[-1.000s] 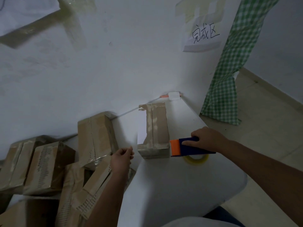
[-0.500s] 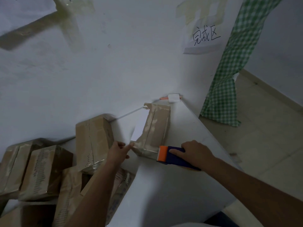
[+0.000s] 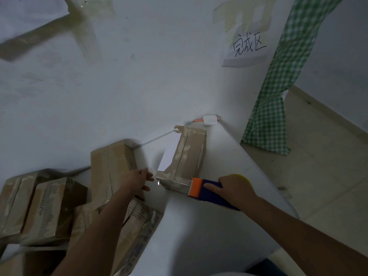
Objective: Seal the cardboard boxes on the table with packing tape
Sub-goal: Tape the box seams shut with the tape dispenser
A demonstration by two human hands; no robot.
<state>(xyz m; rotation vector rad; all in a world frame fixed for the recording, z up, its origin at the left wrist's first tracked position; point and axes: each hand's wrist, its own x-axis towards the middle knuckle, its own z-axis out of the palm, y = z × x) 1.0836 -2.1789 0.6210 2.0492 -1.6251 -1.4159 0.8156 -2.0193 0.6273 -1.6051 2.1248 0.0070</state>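
While the right hand (image 3: 236, 189) grips the blue-and-orange plastic tape dispenser (image 3: 207, 191), its orange end touches the near edge of a small brown cardboard box (image 3: 185, 162) on the white table (image 3: 209, 226). Left hand (image 3: 137, 181) hovers just left of box, fingers loose, holding nothing. More taped cardboard boxes (image 3: 59, 200) piled left.

Over the last second the right hand (image 3: 237, 189) drew the tape dispenser (image 3: 207, 192) from the box's (image 3: 185, 158) right side to its near right corner, lower in the frame. The left hand (image 3: 137, 181) reached right toward the box's near left corner. The box turned slightly on the table (image 3: 199, 226).
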